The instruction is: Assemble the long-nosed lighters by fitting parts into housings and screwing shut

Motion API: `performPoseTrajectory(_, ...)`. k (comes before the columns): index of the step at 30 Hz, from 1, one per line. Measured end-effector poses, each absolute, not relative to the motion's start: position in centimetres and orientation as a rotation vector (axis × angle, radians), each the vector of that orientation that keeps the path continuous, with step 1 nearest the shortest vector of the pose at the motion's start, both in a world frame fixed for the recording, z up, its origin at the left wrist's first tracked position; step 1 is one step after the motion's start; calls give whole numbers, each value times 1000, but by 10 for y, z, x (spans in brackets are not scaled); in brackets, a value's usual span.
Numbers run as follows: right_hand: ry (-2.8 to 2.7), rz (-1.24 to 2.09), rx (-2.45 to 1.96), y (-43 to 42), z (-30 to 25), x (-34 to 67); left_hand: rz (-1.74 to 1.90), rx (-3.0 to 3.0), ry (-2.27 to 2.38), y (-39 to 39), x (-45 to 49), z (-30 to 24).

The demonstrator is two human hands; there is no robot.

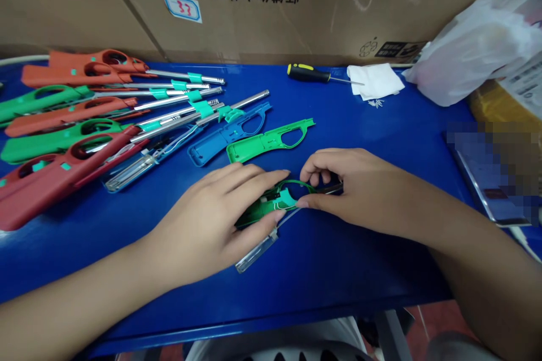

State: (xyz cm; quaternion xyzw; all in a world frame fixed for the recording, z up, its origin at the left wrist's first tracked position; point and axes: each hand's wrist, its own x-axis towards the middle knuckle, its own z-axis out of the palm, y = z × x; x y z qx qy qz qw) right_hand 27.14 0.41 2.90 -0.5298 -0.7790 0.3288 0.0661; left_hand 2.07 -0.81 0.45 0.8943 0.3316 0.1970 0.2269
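On the blue table, a green lighter shell half lies between my two hands, with a teal trigger and a black part inside it. My left hand closes around the shell's handle end, thumb on the near edge. From under that thumb a clear fuel tank sticks out, joined to a thin tube. At the other end, my right hand is curled with its thumb by the trigger loop, gripping the shell's front end where a metal rod shows. The right fingertips are partly hidden.
A loose green shell half and a blue one lie beyond my hands. Several long-nosed lighters spread at left. Farther back are a screwdriver, white tissue and small screws. A phone and plastic bag sit right.
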Motion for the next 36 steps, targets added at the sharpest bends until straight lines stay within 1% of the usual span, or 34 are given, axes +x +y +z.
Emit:
performPoseTrajectory(2, -2397, 956, -1556, 2, 28, 270, 557, 2429, 965, -9, 24, 2)
performPoseTrajectory(7, -2466, 902, -1450, 0, 25, 266, 647, 2400, 878, -8, 25, -3)
performPoseTrajectory(15, -2546, 868, -1361, -1, 30, 269, 675, 2400, 874, -7, 23, -2)
performPoseTrajectory(23, -2611, 901, -1252, 4, 32, 274, 661, 2499, 1030, 2, 23, -3)
performPoseTrajectory(32, -2729, 855, -1329, 3, 52, 274, 689, 2500, 995, 2, 24, -6)
performPoseTrajectory(36, -2702, 711, -1225, 5, 55, 272, 625, 2587, 999, 3, 26, -7)
